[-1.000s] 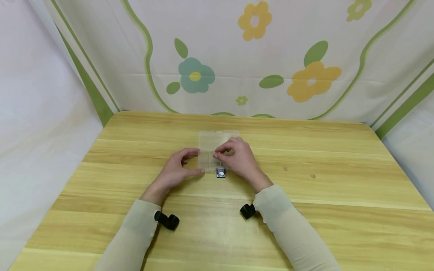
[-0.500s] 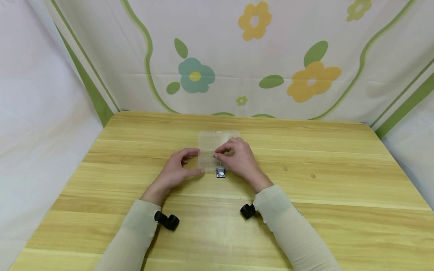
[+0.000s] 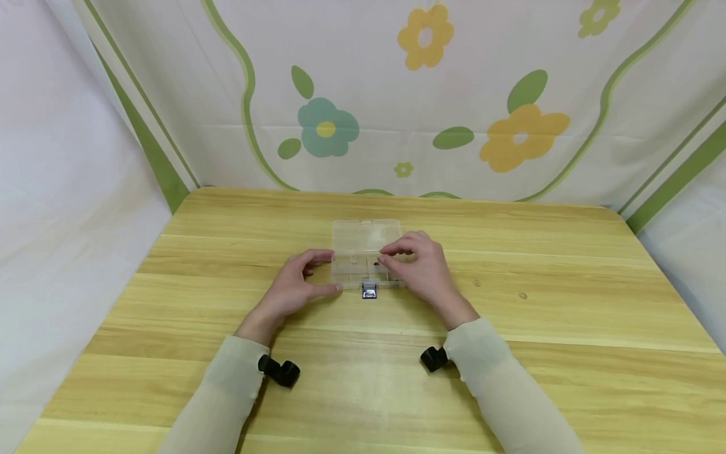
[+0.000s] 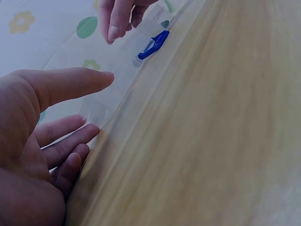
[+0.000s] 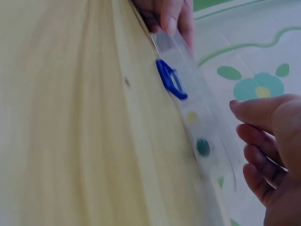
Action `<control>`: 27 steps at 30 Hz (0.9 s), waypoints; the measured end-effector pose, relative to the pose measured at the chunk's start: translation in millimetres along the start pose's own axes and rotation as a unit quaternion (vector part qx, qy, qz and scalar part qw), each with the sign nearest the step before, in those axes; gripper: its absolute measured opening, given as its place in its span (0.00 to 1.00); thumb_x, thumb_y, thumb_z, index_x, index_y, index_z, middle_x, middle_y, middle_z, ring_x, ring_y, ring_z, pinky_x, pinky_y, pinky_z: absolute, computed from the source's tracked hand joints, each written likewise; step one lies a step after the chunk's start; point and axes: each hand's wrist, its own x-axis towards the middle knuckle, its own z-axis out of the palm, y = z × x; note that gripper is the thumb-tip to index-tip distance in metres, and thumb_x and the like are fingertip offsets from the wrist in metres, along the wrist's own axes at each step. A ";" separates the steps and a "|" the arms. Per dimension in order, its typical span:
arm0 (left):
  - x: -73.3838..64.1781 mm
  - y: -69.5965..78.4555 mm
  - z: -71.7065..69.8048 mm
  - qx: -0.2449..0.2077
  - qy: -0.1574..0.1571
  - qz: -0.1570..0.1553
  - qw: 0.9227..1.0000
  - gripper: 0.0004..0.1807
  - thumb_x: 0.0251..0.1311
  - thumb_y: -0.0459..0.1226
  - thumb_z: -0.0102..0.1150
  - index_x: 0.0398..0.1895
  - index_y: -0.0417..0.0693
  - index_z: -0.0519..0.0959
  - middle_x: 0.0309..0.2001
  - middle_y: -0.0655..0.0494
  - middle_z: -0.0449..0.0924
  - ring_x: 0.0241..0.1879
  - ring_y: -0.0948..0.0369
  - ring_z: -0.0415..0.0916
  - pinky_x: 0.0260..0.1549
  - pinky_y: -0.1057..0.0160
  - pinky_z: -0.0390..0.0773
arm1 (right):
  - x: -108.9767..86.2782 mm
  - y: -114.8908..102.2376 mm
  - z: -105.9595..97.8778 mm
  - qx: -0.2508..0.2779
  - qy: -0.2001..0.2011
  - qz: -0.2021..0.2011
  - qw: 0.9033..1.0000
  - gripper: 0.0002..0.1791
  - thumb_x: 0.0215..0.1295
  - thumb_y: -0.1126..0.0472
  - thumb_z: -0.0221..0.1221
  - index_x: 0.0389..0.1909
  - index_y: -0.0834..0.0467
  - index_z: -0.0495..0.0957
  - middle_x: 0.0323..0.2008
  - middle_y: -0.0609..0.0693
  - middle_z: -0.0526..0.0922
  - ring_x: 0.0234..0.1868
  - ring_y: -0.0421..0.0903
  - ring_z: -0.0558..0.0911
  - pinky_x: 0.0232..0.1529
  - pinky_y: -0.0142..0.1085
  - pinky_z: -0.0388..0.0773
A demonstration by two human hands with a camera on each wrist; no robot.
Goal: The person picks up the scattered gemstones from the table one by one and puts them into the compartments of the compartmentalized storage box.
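Observation:
A clear plastic compartment box lies on the table with its see-through lid raised at the back and a blue latch hanging at the front. My left hand holds the box's left end, thumb at the front corner and fingers at the back. Above the right part of the box is my right hand, thumb and forefinger close together, with nothing visible between them. In the right wrist view, a yellow piece and a dark green round piece sit in compartments. Their kind is too blurred to tell.
The wooden table extends around the box on all sides. Behind it hangs a flower-patterned cloth. Black wrist cameras jut inward from both sleeves, the left camera and the right camera.
My right hand has moved right from over the middle of the box, uncovering compartments and a small dark thing. The left hand and the box stay in place.

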 end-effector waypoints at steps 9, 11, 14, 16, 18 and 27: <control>-0.9 0.4 0.3 -0.004 0.000 0.005 1.000 0.38 0.58 0.36 0.80 0.73 0.47 0.76 0.72 0.47 0.78 0.69 0.48 0.68 0.70 0.47 0.64 | -9.2 14.8 -21.8 -0.012 0.035 0.037 0.999 0.04 0.67 0.58 0.75 0.40 0.52 0.93 0.40 0.48 0.90 0.47 0.47 0.81 0.53 0.44 0.80; -1.0 0.6 0.1 -0.005 -0.001 0.005 1.000 0.38 0.58 0.36 0.80 0.73 0.47 0.76 0.72 0.48 0.78 0.69 0.48 0.68 0.70 0.47 0.64 | -11.6 17.8 -26.1 -0.019 0.039 0.042 0.998 0.04 0.67 0.58 0.75 0.41 0.52 0.93 0.41 0.48 0.90 0.47 0.46 0.81 0.52 0.43 0.81; -1.1 0.9 0.1 -0.003 0.000 0.004 1.000 0.38 0.58 0.36 0.80 0.73 0.47 0.76 0.73 0.48 0.77 0.69 0.48 0.68 0.71 0.47 0.64 | -15.4 21.5 -33.2 -0.028 0.044 0.046 0.998 0.04 0.67 0.57 0.75 0.41 0.51 0.93 0.41 0.47 0.90 0.46 0.46 0.82 0.51 0.41 0.81; -1.0 1.0 0.2 -0.003 0.000 0.004 1.000 0.38 0.58 0.36 0.80 0.73 0.47 0.76 0.73 0.48 0.77 0.70 0.48 0.68 0.71 0.47 0.64 | -18.0 23.9 -38.0 -0.037 0.047 0.050 0.997 0.04 0.68 0.57 0.75 0.41 0.51 0.93 0.40 0.47 0.90 0.46 0.46 0.82 0.50 0.39 0.81; -1.1 1.1 0.2 -0.002 0.000 0.003 1.000 0.38 0.58 0.36 0.80 0.73 0.48 0.76 0.73 0.48 0.77 0.70 0.48 0.68 0.71 0.47 0.64 | -20.6 26.4 -42.6 -0.043 0.049 0.055 0.996 0.05 0.68 0.56 0.75 0.41 0.51 0.93 0.40 0.46 0.89 0.46 0.46 0.82 0.49 0.37 0.80; -1.0 0.4 0.4 -0.005 0.000 -0.001 1.000 0.39 0.58 0.37 0.80 0.73 0.47 0.76 0.73 0.47 0.76 0.70 0.47 0.67 0.72 0.46 0.64 | -33.3 38.7 -60.1 -0.066 0.058 0.078 0.993 0.06 0.69 0.52 0.73 0.42 0.48 0.93 0.41 0.46 0.89 0.46 0.44 0.80 0.47 0.28 0.76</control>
